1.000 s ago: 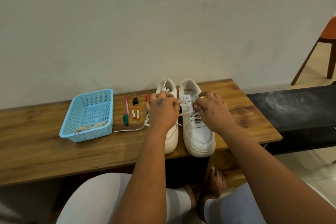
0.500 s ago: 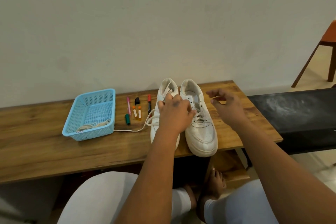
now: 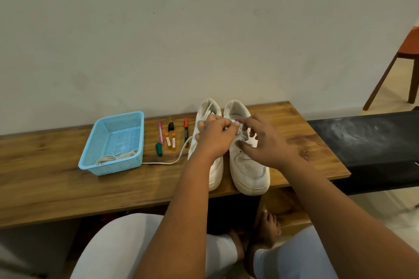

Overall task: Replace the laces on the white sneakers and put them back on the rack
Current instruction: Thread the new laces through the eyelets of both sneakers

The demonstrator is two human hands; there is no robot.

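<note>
Left grip (image 3: 215, 136) pinching lace (image 3: 239, 134), right (image 3: 260, 142) spread; basket (image 3: 90, 161), markers (image 3: 186, 131) beside sneakers (image 3: 249, 170).

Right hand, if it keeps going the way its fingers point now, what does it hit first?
The right hand points left over the right white sneaker; it would likely meet the left hand, pinching a white lace, almost at once. Depth between them is unclear.

A plain room in a home is showing here: a wooden table (image 3: 56, 188) is standing against a bare wall (image 3: 181, 29), an orange chair (image 3: 405, 56) is sitting on pale floor tiles (image 3: 385, 95).
</note>
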